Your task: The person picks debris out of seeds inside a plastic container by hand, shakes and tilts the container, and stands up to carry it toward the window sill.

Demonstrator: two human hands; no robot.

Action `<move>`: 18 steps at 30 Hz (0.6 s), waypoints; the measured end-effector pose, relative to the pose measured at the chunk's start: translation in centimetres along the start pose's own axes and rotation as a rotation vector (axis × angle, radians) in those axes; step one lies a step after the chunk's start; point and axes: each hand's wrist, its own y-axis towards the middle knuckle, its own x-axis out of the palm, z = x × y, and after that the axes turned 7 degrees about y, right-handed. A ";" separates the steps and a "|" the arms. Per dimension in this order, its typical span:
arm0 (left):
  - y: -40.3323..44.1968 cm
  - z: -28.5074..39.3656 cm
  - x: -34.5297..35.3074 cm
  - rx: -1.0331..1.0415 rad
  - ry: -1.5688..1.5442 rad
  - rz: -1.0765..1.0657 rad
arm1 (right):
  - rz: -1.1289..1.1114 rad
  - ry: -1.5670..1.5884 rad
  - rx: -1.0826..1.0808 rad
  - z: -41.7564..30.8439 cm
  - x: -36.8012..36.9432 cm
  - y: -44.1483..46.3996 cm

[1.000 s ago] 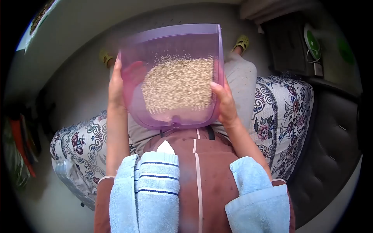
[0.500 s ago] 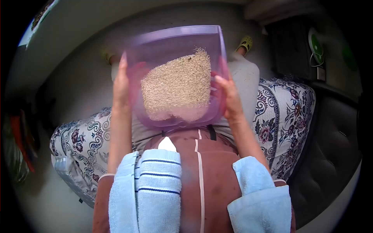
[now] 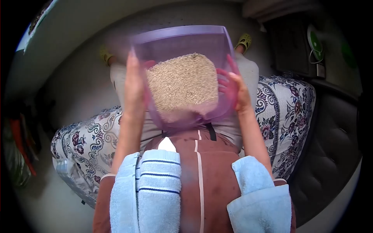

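A translucent purple plastic bin (image 3: 182, 32) is held up over my lap, its mouth facing me. Inside it lies a broad heap of small beige grains (image 3: 184, 83); their exact kind I cannot tell. My left hand (image 3: 135, 83) grips the bin's left wall, with its fingers showing pink through the plastic. On the opposite wall my right hand (image 3: 239, 91) is closed, thumb near the rim and fingers behind the side. Both hands are slightly smeared by motion.
I sit on a seat with a floral cloth (image 3: 285, 112). A light blue towel (image 3: 159, 182) hangs over my front. My feet wear yellow-green clogs (image 3: 244, 42). To the right are a dark padded surface (image 3: 326, 155) and a green-and-white object (image 3: 315, 44). An orange item (image 3: 21, 136) lies at left.
The bin and both hands have shifted to the right. Inside, the grains have slid and levelled, and the peak at their upper right corner has flattened.
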 end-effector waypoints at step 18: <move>-1.8 0.4 -1.4 -0.273 -0.105 0.084 | -0.057 -0.075 -0.292 2.6 0.0 1.1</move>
